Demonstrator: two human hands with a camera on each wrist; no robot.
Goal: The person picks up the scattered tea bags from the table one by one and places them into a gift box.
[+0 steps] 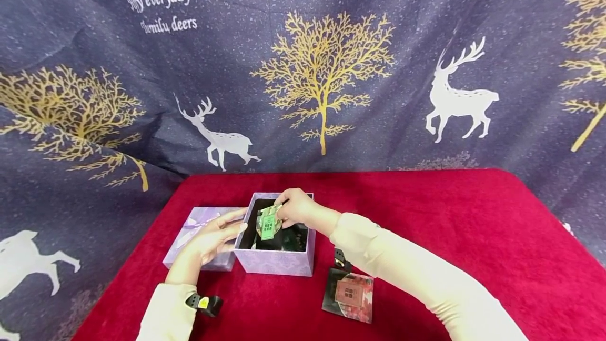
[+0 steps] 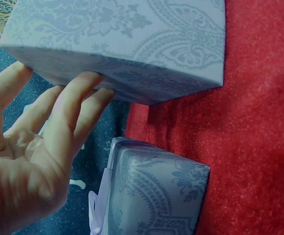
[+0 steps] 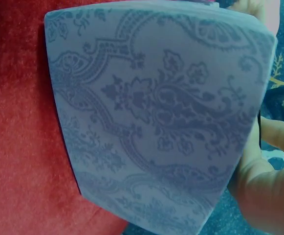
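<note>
A lilac patterned box (image 1: 274, 263) with a dark inside stands open-topped on the red cloth. Over its opening, my right hand (image 1: 298, 208) pinches a small square packet with a green label (image 1: 268, 227) by its right edge. Outside the box's left wall, my left hand (image 1: 214, 238) has its fingers extended against the side and rim; the left wrist view shows the fingertips touching the patterned wall (image 2: 156, 39). From the right wrist, the box wall (image 3: 151, 107) hides the packet and the fingertips; only part of the right hand (image 3: 271, 183) shows.
Left of the box lies its matching lid (image 1: 182, 241) with a lilac ribbon bow. A flat square packet with a red label (image 1: 350, 294) lies in front, to the right, below my right forearm. Dark things sit inside the box. A deer-patterned curtain (image 1: 379, 136) hangs behind the table.
</note>
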